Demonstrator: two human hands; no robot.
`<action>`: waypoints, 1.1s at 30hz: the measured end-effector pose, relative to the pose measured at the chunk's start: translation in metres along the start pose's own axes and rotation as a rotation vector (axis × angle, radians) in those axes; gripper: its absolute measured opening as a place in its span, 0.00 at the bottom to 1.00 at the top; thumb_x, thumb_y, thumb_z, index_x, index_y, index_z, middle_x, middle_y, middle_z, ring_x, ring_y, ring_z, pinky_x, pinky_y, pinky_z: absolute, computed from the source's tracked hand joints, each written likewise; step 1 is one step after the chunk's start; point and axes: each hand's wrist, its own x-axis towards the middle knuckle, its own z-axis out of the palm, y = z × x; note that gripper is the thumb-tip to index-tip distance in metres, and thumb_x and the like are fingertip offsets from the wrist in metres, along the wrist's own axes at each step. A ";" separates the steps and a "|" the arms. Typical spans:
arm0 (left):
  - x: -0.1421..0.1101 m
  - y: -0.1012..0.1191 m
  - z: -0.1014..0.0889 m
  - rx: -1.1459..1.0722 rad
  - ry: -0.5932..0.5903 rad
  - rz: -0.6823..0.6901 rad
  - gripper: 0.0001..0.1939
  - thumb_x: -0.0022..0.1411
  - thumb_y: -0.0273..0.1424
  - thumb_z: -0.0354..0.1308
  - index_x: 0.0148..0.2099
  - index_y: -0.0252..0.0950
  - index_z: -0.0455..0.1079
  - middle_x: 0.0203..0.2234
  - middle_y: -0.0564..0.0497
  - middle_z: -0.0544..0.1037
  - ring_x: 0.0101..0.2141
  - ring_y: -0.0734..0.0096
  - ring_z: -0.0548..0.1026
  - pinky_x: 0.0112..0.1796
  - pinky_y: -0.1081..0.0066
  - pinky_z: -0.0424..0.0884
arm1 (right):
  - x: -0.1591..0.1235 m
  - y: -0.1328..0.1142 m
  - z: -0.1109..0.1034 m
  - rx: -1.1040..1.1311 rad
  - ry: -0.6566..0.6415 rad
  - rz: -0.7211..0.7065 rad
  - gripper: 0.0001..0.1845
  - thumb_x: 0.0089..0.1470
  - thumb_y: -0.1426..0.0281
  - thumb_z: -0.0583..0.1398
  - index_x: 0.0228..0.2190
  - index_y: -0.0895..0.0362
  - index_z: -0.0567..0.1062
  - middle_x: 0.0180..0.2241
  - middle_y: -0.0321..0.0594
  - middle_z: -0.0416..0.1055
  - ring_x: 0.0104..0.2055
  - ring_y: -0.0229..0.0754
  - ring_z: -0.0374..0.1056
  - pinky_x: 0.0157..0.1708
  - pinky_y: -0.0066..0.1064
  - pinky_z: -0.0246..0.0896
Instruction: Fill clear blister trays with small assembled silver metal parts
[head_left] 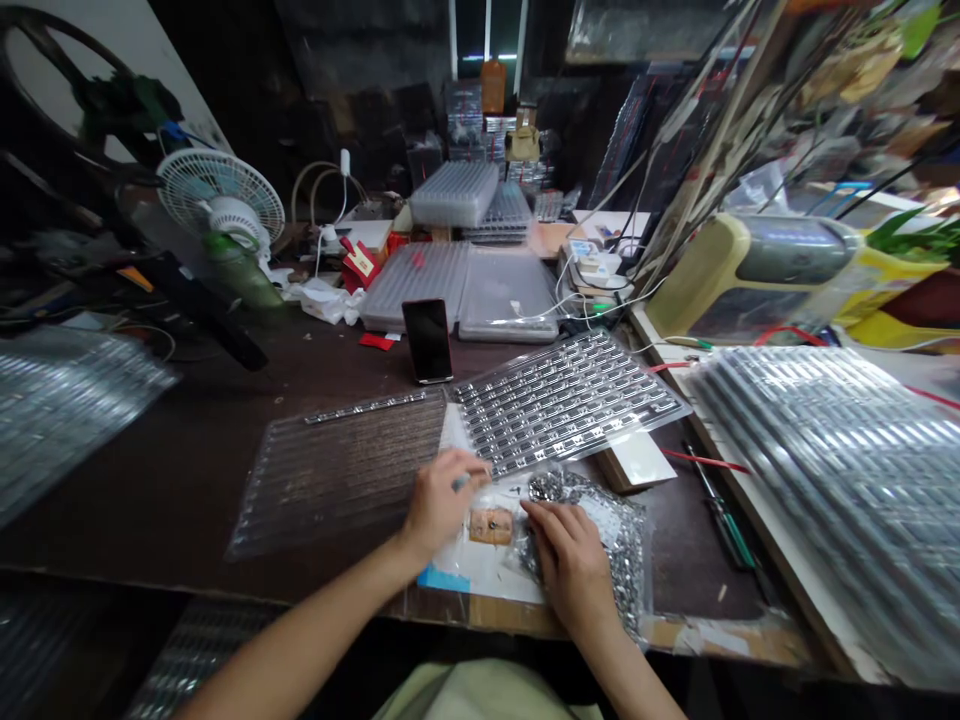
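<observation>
My left hand (441, 503) is at the lower edge of a clear tray (570, 400) whose rows are filled with small metal parts. Its thumb and fingers are drawn together, and a greyish bit shows at them that is too small to name. My right hand (576, 565) lies over a clear plastic bag (630, 560) of loose shiny metal parts, fingers bent together; what they pinch, if anything, is hidden. Between the hands a small orange-brown block (491, 526) with a dark pin-like spot sits on a white sheet (487, 570). Left of these lies a second clear tray (337, 470), with parts in its top row.
A phone (427, 340) stands upright behind the trays. Stacked clear trays (832, 480) fill the right side, more trays (67, 400) the left. A green-handled screwdriver (727, 525) lies at right. A fan (221, 200) stands back left, closed plastic cases (510, 290) at the back.
</observation>
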 end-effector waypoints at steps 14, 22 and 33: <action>0.090 -0.088 -0.042 0.476 0.094 -0.118 0.07 0.57 0.31 0.57 0.34 0.40 0.77 0.36 0.50 0.80 0.39 0.63 0.74 0.45 0.63 0.63 | -0.001 -0.002 -0.001 0.039 -0.017 0.018 0.06 0.59 0.73 0.53 0.34 0.55 0.70 0.32 0.38 0.72 0.35 0.40 0.65 0.37 0.33 0.60; 0.113 -0.059 -0.020 0.506 -0.012 -0.044 0.07 0.59 0.33 0.56 0.35 0.42 0.77 0.36 0.51 0.80 0.39 0.63 0.74 0.45 0.62 0.60 | 0.000 0.000 -0.003 0.070 -0.031 0.058 0.06 0.59 0.70 0.55 0.34 0.54 0.73 0.32 0.38 0.73 0.35 0.41 0.67 0.36 0.33 0.58; 0.069 -0.028 -0.043 -0.065 -0.042 -0.207 0.14 0.60 0.36 0.53 0.45 0.36 0.71 0.33 0.49 0.78 0.29 0.69 0.77 0.30 0.72 0.71 | 0.013 -0.025 0.015 0.020 -0.099 0.113 0.04 0.54 0.66 0.62 0.28 0.49 0.77 0.34 0.33 0.75 0.36 0.39 0.65 0.37 0.34 0.50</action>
